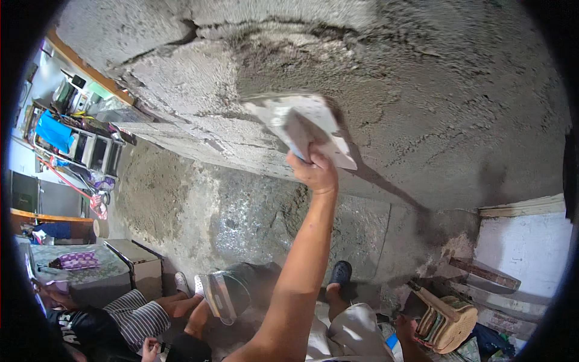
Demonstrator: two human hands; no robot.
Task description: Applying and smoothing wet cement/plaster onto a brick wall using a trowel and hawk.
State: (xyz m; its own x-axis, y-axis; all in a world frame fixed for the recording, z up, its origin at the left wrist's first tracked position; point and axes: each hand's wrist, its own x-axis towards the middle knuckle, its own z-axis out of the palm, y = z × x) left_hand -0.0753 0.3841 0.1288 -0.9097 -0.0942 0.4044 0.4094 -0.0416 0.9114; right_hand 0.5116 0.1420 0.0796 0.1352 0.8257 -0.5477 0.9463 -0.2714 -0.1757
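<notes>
My left hand grips the handle of a plastering trowel, its pale flat blade blurred and laid against the rough wall. Darker, wet-looking mortar covers the wall around and above the blade, while paler rough plaster lies to its left. A long crack crosses the upper wall. Low at the right is my right hand, fingers curled. Beside it shows a small bright blue thing; what the hand holds is too unclear to name.
On the floor stand a clear bucket and wet mortar patches. A person in striped shorts sits at lower left, near a cabinet. Stacked stools and a wooden plank are at right. Cluttered shelving stands left.
</notes>
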